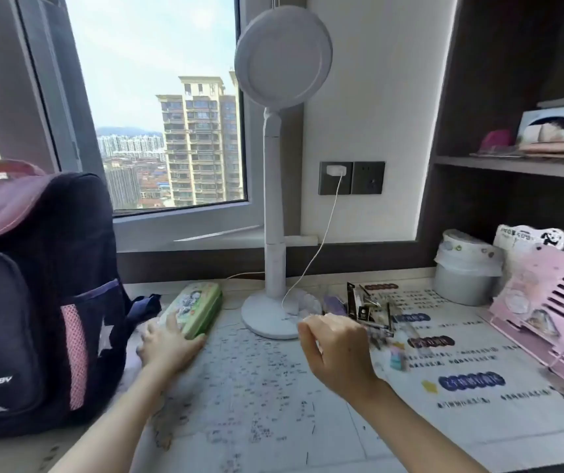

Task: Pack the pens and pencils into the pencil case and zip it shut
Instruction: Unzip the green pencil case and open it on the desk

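While the left grip (168,346) lies flat-fingered atop the pencil case (198,302), apparently steadying it on the tabletop (256,387), the right grip (335,349) curls round blurred pens (372,315), probably gathering them for packing.

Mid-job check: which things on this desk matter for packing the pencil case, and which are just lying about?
For the job:
- pencil case, left hand resting on its near end
- pens and pencils, blurred, beside the right hand

Lying about:
- backpack
- lamp
- small bin
- pink book stand
- charger
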`<action>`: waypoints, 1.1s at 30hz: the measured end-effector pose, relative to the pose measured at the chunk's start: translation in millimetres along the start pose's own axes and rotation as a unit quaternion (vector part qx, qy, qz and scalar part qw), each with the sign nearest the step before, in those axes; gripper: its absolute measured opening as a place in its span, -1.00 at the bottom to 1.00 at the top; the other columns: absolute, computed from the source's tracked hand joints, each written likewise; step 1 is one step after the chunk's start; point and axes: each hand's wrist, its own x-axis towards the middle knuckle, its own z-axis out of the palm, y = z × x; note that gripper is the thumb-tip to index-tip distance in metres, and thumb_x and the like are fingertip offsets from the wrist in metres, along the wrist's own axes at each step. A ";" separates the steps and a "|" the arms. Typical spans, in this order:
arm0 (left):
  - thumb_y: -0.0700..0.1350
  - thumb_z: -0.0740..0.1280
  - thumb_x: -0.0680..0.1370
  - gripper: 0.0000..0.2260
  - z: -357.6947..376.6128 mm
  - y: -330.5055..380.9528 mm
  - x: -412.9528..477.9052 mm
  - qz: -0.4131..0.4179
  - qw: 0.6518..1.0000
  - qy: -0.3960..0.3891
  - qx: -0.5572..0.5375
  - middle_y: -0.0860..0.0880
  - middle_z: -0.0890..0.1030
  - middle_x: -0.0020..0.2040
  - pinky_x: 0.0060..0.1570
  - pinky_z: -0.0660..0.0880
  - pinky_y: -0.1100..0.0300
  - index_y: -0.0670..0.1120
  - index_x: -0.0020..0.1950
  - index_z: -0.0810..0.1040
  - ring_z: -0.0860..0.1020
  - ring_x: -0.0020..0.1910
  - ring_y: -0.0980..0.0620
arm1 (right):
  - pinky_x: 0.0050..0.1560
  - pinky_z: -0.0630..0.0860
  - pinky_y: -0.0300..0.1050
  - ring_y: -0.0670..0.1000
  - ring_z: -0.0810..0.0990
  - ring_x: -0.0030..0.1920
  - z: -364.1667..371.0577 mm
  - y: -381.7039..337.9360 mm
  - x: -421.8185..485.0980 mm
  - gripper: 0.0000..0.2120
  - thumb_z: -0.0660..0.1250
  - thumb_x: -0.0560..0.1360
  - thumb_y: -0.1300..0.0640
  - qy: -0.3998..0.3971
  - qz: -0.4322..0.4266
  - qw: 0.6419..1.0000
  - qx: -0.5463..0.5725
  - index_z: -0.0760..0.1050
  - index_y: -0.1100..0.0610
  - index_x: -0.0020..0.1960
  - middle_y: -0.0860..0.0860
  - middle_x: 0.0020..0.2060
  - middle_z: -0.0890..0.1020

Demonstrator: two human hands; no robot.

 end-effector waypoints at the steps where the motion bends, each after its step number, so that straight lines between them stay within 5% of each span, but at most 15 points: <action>1: 0.30 0.35 0.29 -0.18 -1.0 -3.0 4.6 -0.030 0.999 -0.029 -0.009 -0.24 0.33 0.30 0.19 0.35 -0.03 0.05 0.44 0.11 0.30 0.27 -0.21 | -0.45 0.13 -0.22 -0.03 0.35 -0.54 0.3 0.1 0.2 -0.58 0.06 0.58 0.04 -0.003 0.010 1.000 0.002 0.41 0.12 -0.40 -0.02 -0.57 0.38; 8: 0.35 0.39 0.17 -0.10 -2.0 1.2 30.1 -0.034 0.996 -0.087 -0.009 -0.21 0.45 0.25 0.13 0.40 -0.02 0.02 0.40 0.18 0.40 0.21 -0.22 | -0.49 0.17 -0.21 -0.04 0.37 -0.54 19.3 23.7 -10.9 -0.68 0.17 0.52 0.10 -0.038 0.017 0.999 -0.003 0.38 0.11 -0.41 -0.03 -0.57 0.39; 11: 0.25 0.44 0.12 -0.11 -18.3 19.0 1.2 -0.005 0.969 -0.144 -0.200 -0.13 0.48 0.19 -0.10 0.43 0.13 0.05 0.38 0.22 0.48 0.07 -0.11 | -0.50 0.18 -0.23 -0.12 0.36 -0.52 25.7 30.5 -17.3 -0.68 0.18 0.52 0.09 -0.088 0.085 0.992 0.006 0.34 0.07 -0.41 -0.08 -0.56 0.36; 13: 0.16 0.47 0.03 -0.12 -32.8 28.9 -24.1 0.024 0.900 -0.218 -0.377 -0.10 0.48 0.16 -0.17 0.45 0.14 0.12 0.33 0.27 0.52 0.02 -0.06 | -0.48 0.23 -0.26 -0.17 0.37 -0.49 31.5 33.4 -16.8 -0.69 0.20 0.54 0.07 -0.115 0.196 0.972 0.056 0.33 0.03 -0.38 -0.10 -0.55 0.37; 15: 0.09 0.49 0.03 -0.16 -44.8 35.8 -46.0 0.086 0.832 -0.298 -0.460 -0.10 0.48 0.17 -0.09 0.47 0.11 0.20 0.29 0.28 0.53 0.05 -0.07 | -0.27 0.48 -0.14 -0.13 0.52 -0.31 31.0 30.5 -3.9 -0.79 0.19 0.56 -0.02 -0.140 0.363 0.894 0.223 0.45 0.02 -0.21 -0.09 -0.33 0.56; 17: 0.05 0.49 0.10 -0.20 -47.4 45.7 -63.6 0.155 0.794 -0.360 -0.464 -0.07 0.44 0.21 -0.01 0.48 0.14 0.27 0.28 0.25 0.51 0.11 -0.05 | -0.05 0.55 -0.02 -0.02 0.59 -0.07 27.6 25.8 12.9 -0.78 0.17 0.56 -0.09 -0.149 0.488 0.766 0.390 0.45 -0.01 0.10 -0.04 0.00 0.58; 20: 0.08 0.46 0.17 -0.23 -43.4 66.7 -78.4 0.215 0.783 -0.392 -0.433 0.02 0.37 0.27 -0.04 0.49 0.27 0.38 0.27 0.16 0.48 0.15 0.05 | -0.20 0.61 -0.08 0.06 0.63 -0.01 17.4 20.4 30.7 -0.75 0.15 0.58 -0.07 -0.103 0.522 0.685 0.498 0.45 -0.02 0.18 0.02 0.06 0.60; 24: 0.04 0.47 0.19 -0.06 -39.1 89.9 -89.5 0.264 0.767 -0.419 -0.408 0.13 0.25 0.31 0.08 0.46 0.22 0.39 0.36 -0.07 0.41 0.22 0.06 | -0.40 0.52 -0.25 0.03 0.61 -0.12 1.0 14.8 36.7 -0.81 0.11 0.60 0.01 -0.064 0.503 0.698 0.506 0.50 -0.06 0.01 0.03 -0.12 0.61; 27: 0.08 0.50 0.18 0.00 -37.6 112.7 -103.2 0.255 0.752 -0.377 -0.478 0.06 0.29 0.32 0.19 0.45 0.03 0.34 0.41 -0.10 0.44 0.23 0.01 | -0.11 0.54 -0.16 -0.02 0.58 0.02 -1.1 8.3 32.2 -0.79 0.10 0.61 0.01 -0.065 0.465 0.741 0.480 0.48 -0.04 0.12 -0.04 -0.01 0.60; 30: 0.07 0.48 0.21 -0.13 -36.2 130.3 -111.9 0.196 0.713 -0.309 -0.598 -0.02 0.42 0.28 0.04 0.55 0.04 0.31 0.39 0.07 0.56 0.11 -0.03 | 0.13 0.52 -0.01 -0.05 0.57 0.08 2.2 0.0 24.5 -0.78 0.16 0.58 0.01 -0.087 0.438 0.787 0.426 0.46 0.00 0.18 -0.05 0.07 0.58; 33: 0.07 0.50 0.20 -0.11 -34.5 123.7 -110.8 0.215 0.746 -0.295 -0.557 0.00 0.38 0.31 0.11 0.53 -0.05 0.33 0.39 0.06 0.52 0.15 -0.06 | 0.00 0.54 0.00 -0.03 0.57 0.03 -3.3 5.7 29.2 -0.75 0.14 0.58 -0.06 -0.087 0.463 0.766 0.437 0.46 0.00 0.17 -0.03 0.02 0.59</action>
